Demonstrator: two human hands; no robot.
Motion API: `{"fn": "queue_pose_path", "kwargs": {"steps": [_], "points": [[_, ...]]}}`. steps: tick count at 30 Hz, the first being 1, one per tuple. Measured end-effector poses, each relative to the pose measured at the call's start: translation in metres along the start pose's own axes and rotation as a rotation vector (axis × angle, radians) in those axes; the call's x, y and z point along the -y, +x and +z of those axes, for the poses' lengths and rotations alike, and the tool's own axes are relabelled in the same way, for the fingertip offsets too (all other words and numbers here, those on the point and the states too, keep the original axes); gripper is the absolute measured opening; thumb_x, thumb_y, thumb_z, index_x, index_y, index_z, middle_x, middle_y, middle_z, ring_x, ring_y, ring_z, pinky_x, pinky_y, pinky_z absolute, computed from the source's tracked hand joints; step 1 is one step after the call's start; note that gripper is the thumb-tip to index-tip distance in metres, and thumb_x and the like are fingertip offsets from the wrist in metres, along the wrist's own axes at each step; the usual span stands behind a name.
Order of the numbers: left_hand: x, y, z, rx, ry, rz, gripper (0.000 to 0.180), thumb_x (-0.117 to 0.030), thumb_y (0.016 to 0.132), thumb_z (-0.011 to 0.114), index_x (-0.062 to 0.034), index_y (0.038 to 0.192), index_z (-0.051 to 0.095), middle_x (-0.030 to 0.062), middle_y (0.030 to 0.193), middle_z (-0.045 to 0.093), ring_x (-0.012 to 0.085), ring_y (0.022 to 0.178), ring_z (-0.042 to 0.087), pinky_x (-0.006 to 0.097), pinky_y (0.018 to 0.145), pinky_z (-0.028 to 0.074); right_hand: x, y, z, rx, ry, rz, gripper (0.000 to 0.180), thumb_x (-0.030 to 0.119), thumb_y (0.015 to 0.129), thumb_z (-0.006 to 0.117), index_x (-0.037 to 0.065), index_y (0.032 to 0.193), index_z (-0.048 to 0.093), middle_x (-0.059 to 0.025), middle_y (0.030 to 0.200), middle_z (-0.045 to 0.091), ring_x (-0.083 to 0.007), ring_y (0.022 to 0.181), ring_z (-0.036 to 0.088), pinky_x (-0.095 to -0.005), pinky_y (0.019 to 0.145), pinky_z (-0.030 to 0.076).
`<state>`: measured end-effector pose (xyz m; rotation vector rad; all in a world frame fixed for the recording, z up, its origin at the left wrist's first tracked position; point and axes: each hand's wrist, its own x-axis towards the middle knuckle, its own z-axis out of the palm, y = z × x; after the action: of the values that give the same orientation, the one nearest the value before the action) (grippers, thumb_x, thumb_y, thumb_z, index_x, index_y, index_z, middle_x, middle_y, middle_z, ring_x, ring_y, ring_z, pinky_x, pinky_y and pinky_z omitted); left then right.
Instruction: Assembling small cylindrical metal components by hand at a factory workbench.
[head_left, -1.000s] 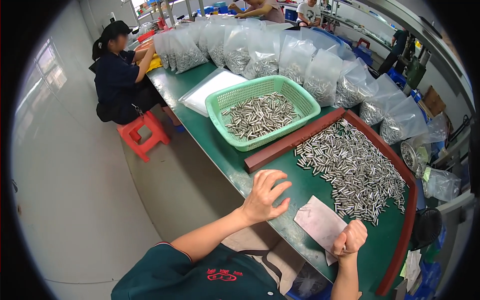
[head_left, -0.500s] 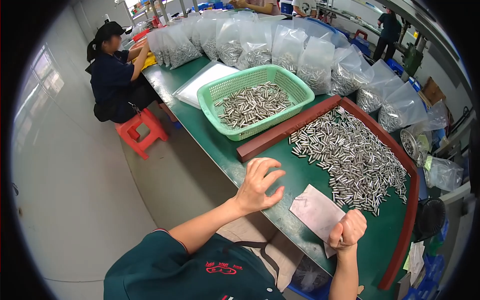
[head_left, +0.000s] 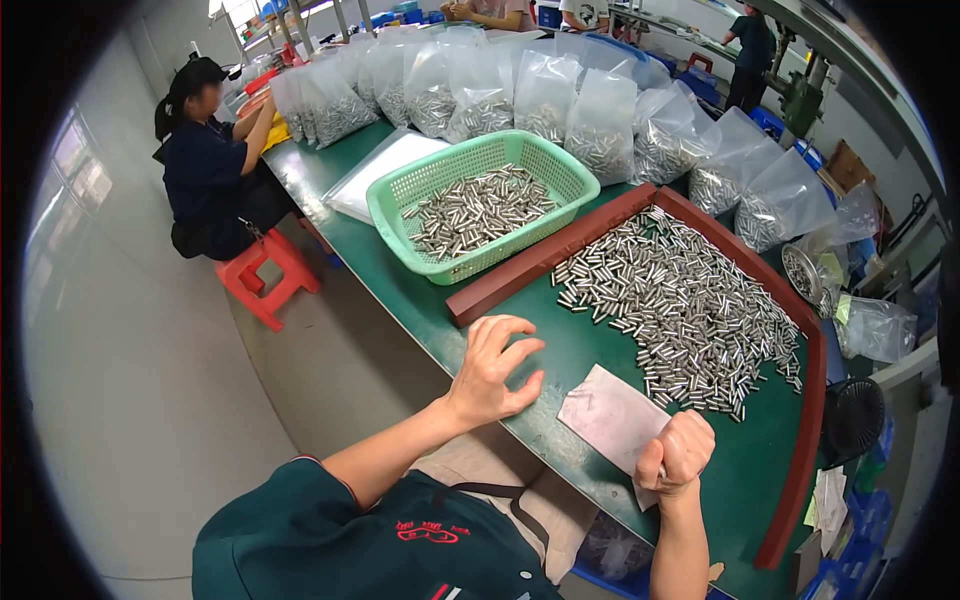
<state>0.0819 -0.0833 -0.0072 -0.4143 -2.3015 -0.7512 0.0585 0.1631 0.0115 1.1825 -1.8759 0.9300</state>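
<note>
Green bench [head_left: 545,338], pins [head_left: 680,310] heaped inside red rails [head_left: 812,430].
Left hand [head_left: 490,372] half-curled, empty; right hand [head_left: 682,450] fisted over pale sheet [head_left: 608,415], contents hidden; I'd fear one careless sweep rolling pins off the unrailed edge.

Shiny metal pins [head_left: 690,310] lie loosely heaped beyond a pale, smudged sheet [head_left: 605,408] on the green tabletop [head_left: 750,460].

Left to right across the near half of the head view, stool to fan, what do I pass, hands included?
Red plastic stool → left hand → pale pinkish sheet → right hand → black fan.
</note>
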Motion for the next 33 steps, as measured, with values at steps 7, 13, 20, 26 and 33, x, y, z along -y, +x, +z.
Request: {"fn": "queue_pose_path", "kwargs": {"steps": [7, 13, 20, 26, 33], "points": [[-0.002, 0.002, -0.003, 0.081, -0.056, 0.000, 0.032, -0.015, 0.058, 0.066, -0.0046, 0.087, 0.056, 0.0119, 0.096, 0.050, 0.0287, 0.093, 0.048, 0.040, 0.080, 0.036, -0.004, -0.005, -0.009, -0.002, -0.060, 0.002, 0.031, 0.009, 0.064, 0.051, 0.010, 0.048, 0.024, -0.0026, 0.044, 0.023, -0.0181, 0.034, 0.025, -0.0307, 0.036, 0.020], [0.006, -0.013, -0.015, 0.147, -0.130, -0.125, 0.033, -0.017, 0.060, 0.068, -0.0055, 0.089, 0.058, 0.0102, 0.098, 0.051, 0.0268, 0.093, 0.049, 0.040, 0.084, 0.035, -0.010, -0.005, 0.003, -0.004, -0.094, 0.052, 0.037, 0.013, 0.070, 0.049, 0.011, 0.047, 0.020, -0.0007, 0.042, 0.019, -0.0162, 0.033, 0.021, -0.0301, 0.036, 0.015], [0.012, 0.013, -0.003, 0.247, -0.224, -0.053, 0.032, -0.012, 0.056, 0.068, -0.0067, 0.086, 0.059, 0.0094, 0.096, 0.054, 0.0268, 0.089, 0.050, 0.038, 0.081, 0.035, -0.028, 0.006, -0.030, 0.031, -0.343, 0.027, 0.028, 0.009, 0.070, 0.046, 0.007, 0.051, 0.025, -0.0031, 0.046, 0.025, -0.0170, 0.036, 0.025, -0.0293, 0.038, 0.018], [0.002, 0.013, 0.002, 0.349, -0.215, 0.025, 0.031, -0.011, 0.056, 0.067, -0.0061, 0.086, 0.058, 0.0102, 0.097, 0.053, 0.0271, 0.091, 0.049, 0.038, 0.082, 0.034, -0.043, 0.001, -0.030, 0.025, -0.328, 0.033, 0.034, 0.010, 0.059, 0.056, 0.009, 0.048, 0.024, -0.0010, 0.047, 0.023, -0.0156, 0.036, 0.026, -0.0291, 0.036, 0.018], [0.011, -0.002, -0.005, 0.155, -0.255, -0.076, 0.036, -0.012, 0.053, 0.067, -0.0051, 0.087, 0.057, 0.0115, 0.094, 0.052, 0.0297, 0.088, 0.049, 0.040, 0.079, 0.037, -0.030, -0.001, -0.008, 0.079, -0.166, 0.086, 0.032, 0.010, 0.054, 0.057, 0.010, 0.046, 0.026, -0.0011, 0.046, 0.025, -0.0165, 0.036, 0.029, -0.0290, 0.036, 0.021]]}}
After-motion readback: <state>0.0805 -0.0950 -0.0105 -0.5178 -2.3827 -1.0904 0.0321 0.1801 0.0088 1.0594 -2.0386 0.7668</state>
